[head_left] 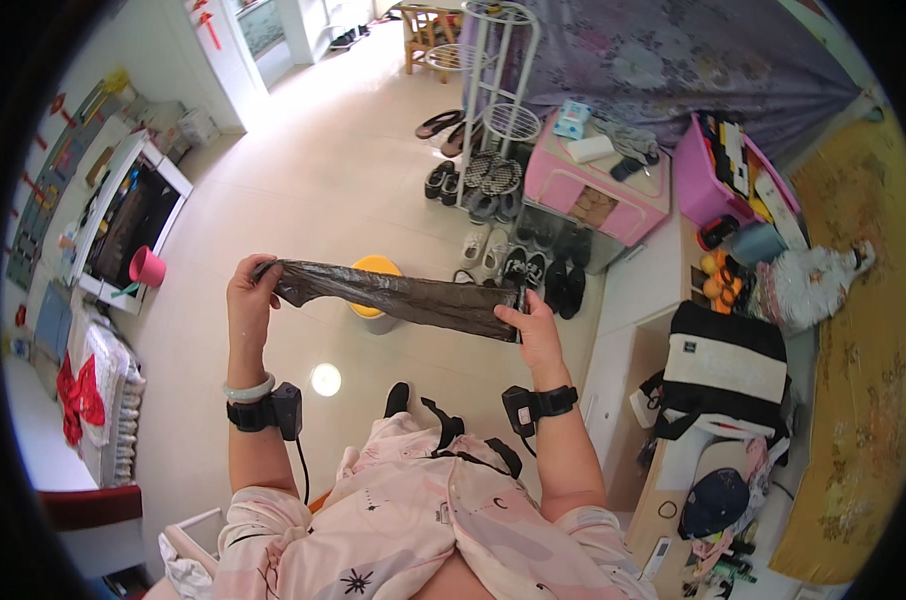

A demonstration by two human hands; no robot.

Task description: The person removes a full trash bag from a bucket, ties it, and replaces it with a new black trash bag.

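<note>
A dark, thin plastic bag (pixel 393 296) is stretched lengthwise between my two hands, above the floor. My left hand (pixel 256 283) pinches its narrow, gathered end. At the other end, my right hand (pixel 529 322) grips the wider, flat edge between thumb and fingers. Beneath the bag, partly hidden by it, stands a small bin (pixel 378 265) with a yellow top and a grey lower part. Both forearms wear black straps with small boxes, and a pale bangle is on the left wrist.
To the right are a white rack (pixel 502 94), shoes (pixel 524 266), a pink storage box (pixel 595 187) and a cabinet bearing a black-and-white bag (pixel 727 367). A pink bucket (pixel 148 266) stands by the white-framed unit (pixel 175 184) at left. A wooden chair (pixel 425 37) is at the back.
</note>
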